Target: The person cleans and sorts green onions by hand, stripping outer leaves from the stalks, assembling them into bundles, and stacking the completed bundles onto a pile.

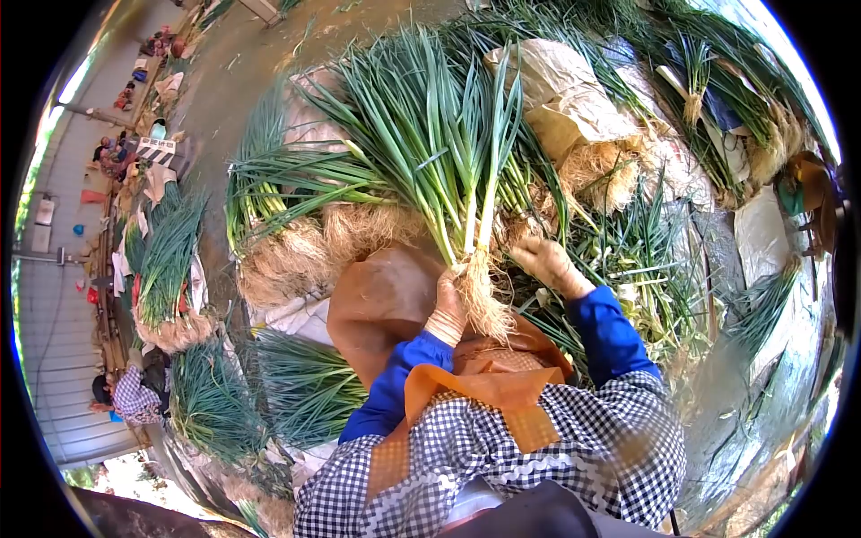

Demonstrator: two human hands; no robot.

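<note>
My left hand [448, 300] is closed around the lower stems of a bunch of green onions [470, 215], above my lap. Their long leaves fan out away from me, and the pale stringy roots [487, 300] hang over my fingers toward my body. Just right of the bunch is my right hand [549, 266], its fingers curled together; what they hold, if anything, is too small to make out. Beyond my hands lie more green onions with thick tan root clumps [291, 260]. A brown apron [381, 300] covers my lap.
Loose leaves and trimmings [641, 287] are heaped to my right. A tan sack [556, 90] lies over onions at the back. More bundles [309, 386] lie at my left. Another person [136, 394] sits at the far left near a piled bundle [170, 260].
</note>
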